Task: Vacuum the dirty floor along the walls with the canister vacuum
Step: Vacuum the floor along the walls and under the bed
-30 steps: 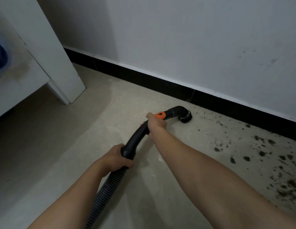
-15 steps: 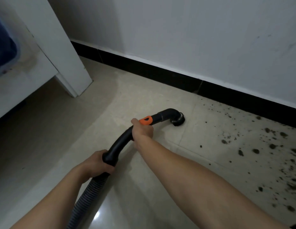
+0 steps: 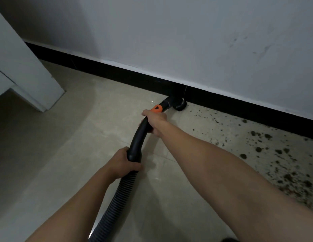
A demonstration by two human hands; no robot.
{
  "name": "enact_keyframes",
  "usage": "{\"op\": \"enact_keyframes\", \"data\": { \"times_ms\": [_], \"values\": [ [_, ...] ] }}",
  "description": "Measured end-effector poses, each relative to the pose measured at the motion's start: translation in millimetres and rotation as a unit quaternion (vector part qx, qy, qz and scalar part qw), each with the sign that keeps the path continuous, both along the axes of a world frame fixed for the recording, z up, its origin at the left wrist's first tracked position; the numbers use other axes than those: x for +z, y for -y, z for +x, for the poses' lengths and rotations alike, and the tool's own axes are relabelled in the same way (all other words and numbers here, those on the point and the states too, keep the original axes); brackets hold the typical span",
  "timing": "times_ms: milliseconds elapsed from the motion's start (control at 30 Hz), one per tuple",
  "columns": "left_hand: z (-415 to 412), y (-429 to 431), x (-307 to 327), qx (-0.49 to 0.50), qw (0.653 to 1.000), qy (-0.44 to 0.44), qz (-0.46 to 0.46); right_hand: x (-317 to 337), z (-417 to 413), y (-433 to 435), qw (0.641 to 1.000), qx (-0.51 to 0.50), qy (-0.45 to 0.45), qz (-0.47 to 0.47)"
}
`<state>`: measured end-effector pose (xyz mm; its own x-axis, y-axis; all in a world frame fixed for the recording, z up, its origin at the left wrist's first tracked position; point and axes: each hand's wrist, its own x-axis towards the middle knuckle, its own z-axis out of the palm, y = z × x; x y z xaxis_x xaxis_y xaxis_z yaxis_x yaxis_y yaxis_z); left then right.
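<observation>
A black curved vacuum handle (image 3: 139, 137) with an orange slider (image 3: 157, 108) ends in a round brush nozzle (image 3: 180, 104). The nozzle sits on the beige tiled floor (image 3: 73, 145), right against the black skirting board (image 3: 239, 106). My right hand (image 3: 154, 122) grips the handle just behind the orange slider. My left hand (image 3: 125, 163) grips the joint where the handle meets the ribbed hose (image 3: 113, 199). Dark dirt crumbs (image 3: 267, 154) are scattered over the floor to the right of the nozzle. The canister itself is out of view.
A white wall (image 3: 187, 41) runs diagonally across the back. A white furniture leg (image 3: 29, 75) stands on the floor at the left, close to the skirting. The floor to the left of the nozzle shows no crumbs.
Both hands have pushed the handle forward. The nozzle, which was a short way out on the floor, now rests at the skirting board.
</observation>
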<state>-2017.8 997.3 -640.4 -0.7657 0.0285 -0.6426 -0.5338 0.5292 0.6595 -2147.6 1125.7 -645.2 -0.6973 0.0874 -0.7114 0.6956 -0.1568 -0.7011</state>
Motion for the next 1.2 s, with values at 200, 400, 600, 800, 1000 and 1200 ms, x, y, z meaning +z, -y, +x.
{"op": "enact_keyframes", "data": {
  "times_ms": [200, 400, 600, 800, 1000, 1200],
  "values": [
    [-10, -18, -11, -0.030, 0.999, 0.010, 0.013, -11, -1, -28, 0.999, -0.032, 0.004, 0.000],
    [-17, -37, -18, -0.082, 0.996, 0.002, 0.018, -18, 7, -61, 0.995, -0.094, 0.003, 0.013],
    [-25, -65, -20, -0.138, 0.990, -0.009, 0.011, -10, 18, -106, 0.990, -0.140, 0.013, 0.018],
    [-25, -86, -22, -0.163, 0.986, -0.009, 0.022, -6, 26, -130, 0.986, -0.162, 0.022, 0.026],
    [-23, -56, -10, -0.119, 0.993, -0.021, 0.000, -4, 15, -88, 0.990, -0.140, 0.007, 0.021],
    [1, 13, 1, -0.057, 0.998, 0.000, -0.027, -8, 19, -7, 0.996, -0.085, 0.015, -0.019]
  ]
}}
